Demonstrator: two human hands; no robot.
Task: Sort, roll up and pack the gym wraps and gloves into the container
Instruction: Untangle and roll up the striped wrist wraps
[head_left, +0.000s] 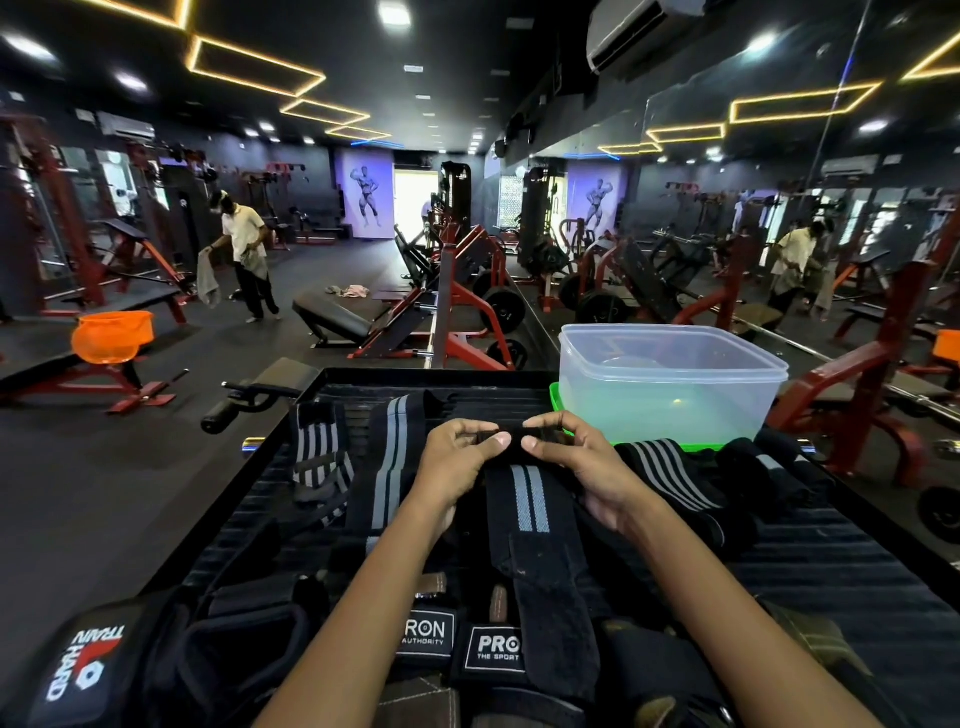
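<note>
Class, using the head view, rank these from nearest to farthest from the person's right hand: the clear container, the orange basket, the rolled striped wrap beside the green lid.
From the right hand:
1. Rolled striped wrap, just to its right on the black surface.
2. Clear container, behind it on the green lid.
3. Orange basket, far left on a bench.

A black wrap (530, 499) with two grey stripes in my hands (460, 457), more black wraps (387, 467) striped grey beside it, a clear container (670, 379) on a green lid (558, 410), an orange basket (111, 338) behind.
</note>
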